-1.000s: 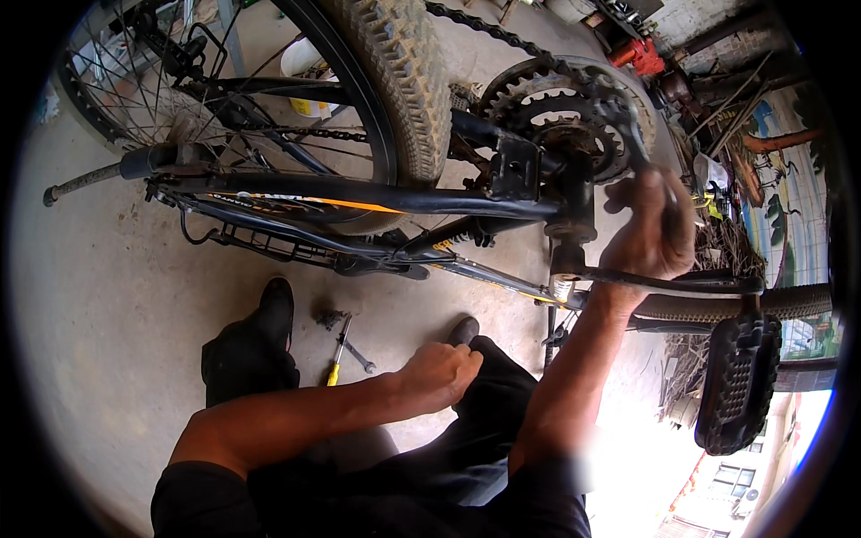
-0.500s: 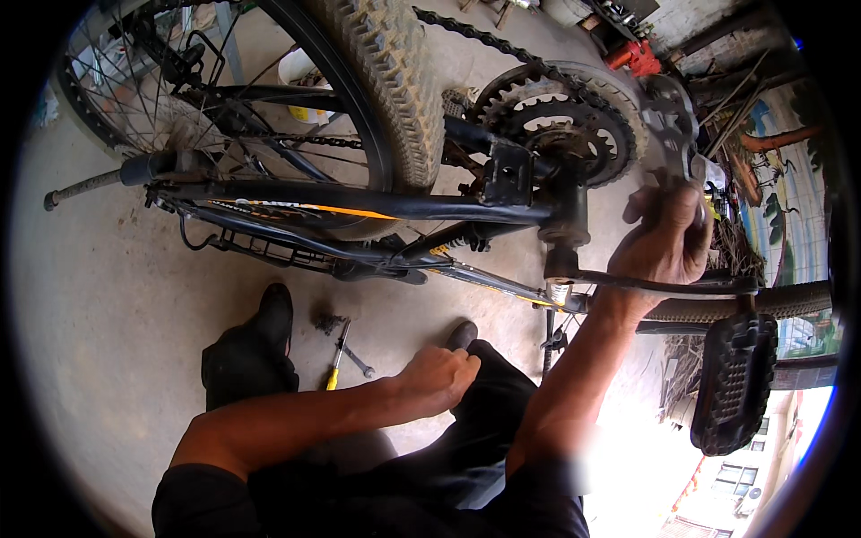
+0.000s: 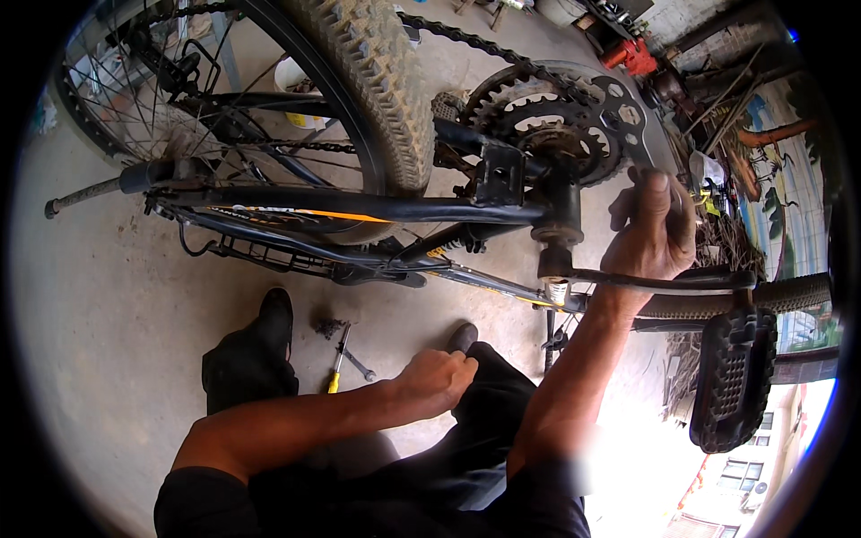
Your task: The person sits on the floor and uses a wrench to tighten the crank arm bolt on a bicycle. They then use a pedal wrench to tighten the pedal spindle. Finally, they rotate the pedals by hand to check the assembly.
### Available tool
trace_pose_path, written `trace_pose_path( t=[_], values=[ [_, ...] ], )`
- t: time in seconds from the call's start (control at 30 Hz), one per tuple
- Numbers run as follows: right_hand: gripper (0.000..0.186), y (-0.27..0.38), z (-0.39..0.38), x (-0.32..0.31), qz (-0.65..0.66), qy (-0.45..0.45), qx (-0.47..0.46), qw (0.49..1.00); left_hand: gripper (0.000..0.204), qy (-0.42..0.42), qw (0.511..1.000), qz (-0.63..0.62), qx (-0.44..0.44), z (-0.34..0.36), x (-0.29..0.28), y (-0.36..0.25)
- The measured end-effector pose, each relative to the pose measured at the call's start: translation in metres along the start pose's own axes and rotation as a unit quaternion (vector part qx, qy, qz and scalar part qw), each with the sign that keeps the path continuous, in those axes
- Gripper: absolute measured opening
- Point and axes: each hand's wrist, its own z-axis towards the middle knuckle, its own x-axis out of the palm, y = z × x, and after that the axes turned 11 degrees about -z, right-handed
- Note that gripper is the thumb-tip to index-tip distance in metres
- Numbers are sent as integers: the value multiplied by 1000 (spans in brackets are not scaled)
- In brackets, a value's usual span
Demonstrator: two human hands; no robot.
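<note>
My right hand (image 3: 653, 229) grips a flat metal multi-hole spanner (image 3: 626, 124) by its handle, behind the crank arm (image 3: 659, 283). The spanner's wide head, with several round cutouts, lies over the right edge of the toothed chainrings (image 3: 560, 121); whether it touches them I cannot tell. They belong to a black bicycle (image 3: 359, 206) turned over, with its knobbly rear wheel tyre (image 3: 381, 99) up. A black pedal (image 3: 735, 381) hangs from the crank's right end. My left hand (image 3: 437, 381) is closed by my right knee; its palm side is hidden.
On the floor between my feet lie a yellow-handled screwdriver (image 3: 337, 363), an open-end wrench (image 3: 359, 364) and a small dark heap (image 3: 330, 327). A white bucket (image 3: 296, 79) stands beyond the wheel. Red metal equipment (image 3: 630, 56) and clutter line the far right.
My right hand has moved slightly left, and the spanner has tilted left, its head now overlapping the chainrings' edge. My left hand has stayed by the knee.
</note>
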Motion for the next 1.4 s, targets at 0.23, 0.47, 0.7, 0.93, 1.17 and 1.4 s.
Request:
trace_pose_path(
  t=[0.23,0.47,0.7,0.93,1.17,1.4],
  values=[
    [16,-5,-4,9,-12,-1,13,1000,15,-5,1000,-2,11,0,3,3],
    [22,-15,9,-6,160,6,108,981,12,-23,999,-7,25,-1,0,0],
    [16,-7,7,-22,50,-18,58,997,6,-38,999,-15,33,0,2,0],
    [19,9,-2,-20,-40,4,89,995,9,-10,1000,-11,7,2,1,-2],
    [19,7,-6,-23,-72,24,32,997,9,-5,1000,0,1,2,5,1],
    [17,-2,-2,-29,70,-6,73,995,14,8,1000,16,-17,0,6,0]
  ],
)
